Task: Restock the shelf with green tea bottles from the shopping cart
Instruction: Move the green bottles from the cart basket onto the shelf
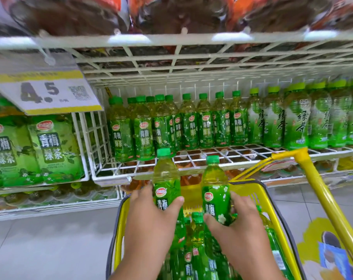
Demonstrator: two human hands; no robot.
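My left hand (149,215) grips a green tea bottle (166,178) by its label, upright above the yellow shopping cart (258,190). My right hand (242,221) grips a second green tea bottle (215,188) the same way, just to the right. Several more green tea bottles (195,255) lie in the cart below my hands. The white wire shelf (201,156) ahead holds a row of matching bottles (171,126) at its back, with bare wire in front of them.
The cart's yellow handle (321,195) slants up at the right. A price tag reading 4.5 (44,91) hangs at upper left over larger green tea bottles (50,148). Other green bottles (317,118) fill the shelf's right side. An upper wire shelf (171,49) overhangs.
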